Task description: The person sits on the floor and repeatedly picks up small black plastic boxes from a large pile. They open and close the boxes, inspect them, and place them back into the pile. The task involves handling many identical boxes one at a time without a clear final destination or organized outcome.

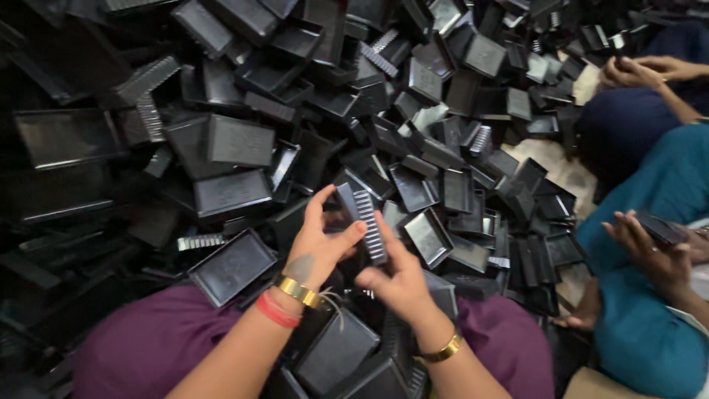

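My left hand [319,244] and my right hand [399,277] together hold a stack of black rectangular plastic trays [365,220], seen edge-on with ribbed sides, tilted upright above my lap. The left thumb and fingers wrap the stack's near and far sides; the right fingers press its right side. Gold bangles circle both wrists, and red threads the left one. More black trays [336,351] lie in my lap on purple cloth [140,343].
A large heap of loose black trays [244,140] covers the floor ahead and to the left. At right, a person in teal [650,325] holds a tray [659,227]; another person's hands [642,72] work at the far right.
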Available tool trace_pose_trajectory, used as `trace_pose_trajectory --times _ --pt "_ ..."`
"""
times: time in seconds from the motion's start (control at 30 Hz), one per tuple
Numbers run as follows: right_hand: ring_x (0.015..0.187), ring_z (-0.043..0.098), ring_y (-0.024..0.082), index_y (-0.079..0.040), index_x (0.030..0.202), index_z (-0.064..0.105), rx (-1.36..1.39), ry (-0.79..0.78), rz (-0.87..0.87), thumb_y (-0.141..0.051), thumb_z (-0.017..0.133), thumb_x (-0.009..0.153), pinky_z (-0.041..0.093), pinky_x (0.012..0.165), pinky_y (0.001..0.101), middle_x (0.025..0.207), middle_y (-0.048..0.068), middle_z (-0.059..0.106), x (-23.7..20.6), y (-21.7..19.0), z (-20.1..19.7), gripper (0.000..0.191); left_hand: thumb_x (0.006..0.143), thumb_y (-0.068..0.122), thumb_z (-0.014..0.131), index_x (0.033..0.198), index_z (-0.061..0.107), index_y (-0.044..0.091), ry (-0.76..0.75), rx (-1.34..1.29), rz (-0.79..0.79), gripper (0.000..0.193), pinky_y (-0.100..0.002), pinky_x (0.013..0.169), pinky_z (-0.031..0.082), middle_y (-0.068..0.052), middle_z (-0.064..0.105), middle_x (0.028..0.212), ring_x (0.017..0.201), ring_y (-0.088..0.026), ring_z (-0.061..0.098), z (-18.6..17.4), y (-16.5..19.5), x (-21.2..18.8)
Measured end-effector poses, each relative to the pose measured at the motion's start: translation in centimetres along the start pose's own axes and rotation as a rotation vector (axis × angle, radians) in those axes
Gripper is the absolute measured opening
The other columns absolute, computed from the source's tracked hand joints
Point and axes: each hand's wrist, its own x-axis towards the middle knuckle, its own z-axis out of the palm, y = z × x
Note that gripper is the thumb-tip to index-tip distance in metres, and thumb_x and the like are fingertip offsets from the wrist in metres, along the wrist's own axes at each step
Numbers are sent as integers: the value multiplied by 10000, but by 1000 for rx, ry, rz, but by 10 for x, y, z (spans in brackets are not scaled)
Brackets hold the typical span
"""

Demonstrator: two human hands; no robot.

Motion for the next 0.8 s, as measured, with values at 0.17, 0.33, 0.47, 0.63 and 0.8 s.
trace_pose_trajectory --times 0.17,0.33,0.47,0.63,0.8 --pt "1239 630 143 -55 1545 460 -286 120 48 -150 760 892 477 1084 284 1375 70 683 -3 -4 1 725 726 466 910 1220 606 11 11 765 394 737 -373 807 554 -160 654 1141 967 -245 674 -13 7 1" --pt "1111 559 137 6 1384 593 -64 45 54 -72 775 881 452 988 283 1231 40 627 -1 -2 -18 540 930 495 705 1111 646 24 10 347 460 508 -267 781 529 -63 695 988 891 -110 644 -9 6 2" --pt "1067 580 125 -15 1324 580 146 -131 148 -50 761 864 476 957 277 1145 36 637 -10 -11 -18 496 1042 453 616 811 605 19 -80 188 369 492 -251 628 432 -18 569 708 698 -55 494 -7 5 -1" --pt "1068 627 104 -24 1305 562 -111 -127 93 -137 812 810 502 950 263 1149 24 672 -15 -27 -2 566 986 463 625 670 572 26 207 275 350 542 -289 547 399 -4 501 582 590 -75 444 -4 9 4" --pt "1025 648 132 23 1278 612 -41 29 97 -226 814 868 520 926 282 1119 46 700 -10 -32 1 521 994 531 589 722 628 43 225 398 322 560 -324 599 461 -37 604 621 609 -137 568 -17 30 10"
